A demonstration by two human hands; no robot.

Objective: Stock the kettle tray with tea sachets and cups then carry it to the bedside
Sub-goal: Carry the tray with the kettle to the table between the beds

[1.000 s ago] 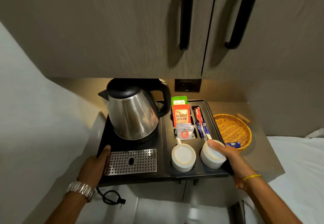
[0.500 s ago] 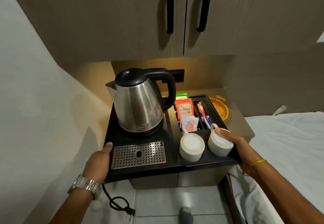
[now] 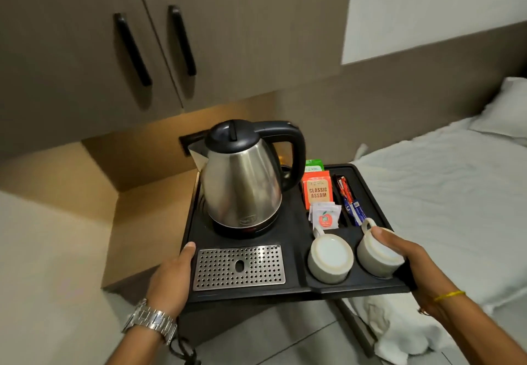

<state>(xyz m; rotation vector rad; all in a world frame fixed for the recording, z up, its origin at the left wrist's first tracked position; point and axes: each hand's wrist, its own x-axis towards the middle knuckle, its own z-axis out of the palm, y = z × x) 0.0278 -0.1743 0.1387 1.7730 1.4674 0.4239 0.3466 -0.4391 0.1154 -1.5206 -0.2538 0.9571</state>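
White bed (image 3: 427,193) at right, cabinet (image 3: 85,50) behind. Black tray (image 3: 296,239), carrying kettle (image 3: 242,182), sachets (image 3: 318,193) and two cups (image 3: 330,259), is airborne between both hands: left hand (image 3: 171,276) clamps its left edge; right hand (image 3: 405,256) grips the right edge, thumb across the right cup.

Dim room; warm under-cabinet glow; motion blur, edges warped.

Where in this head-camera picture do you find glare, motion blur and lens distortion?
Head view: glare streaks the steel kettle and the perforated drip grate; warm light pools in the niche behind; motion blur softens the cabinet handles; wide-angle distortion tilts the cabinet doors and the bed.
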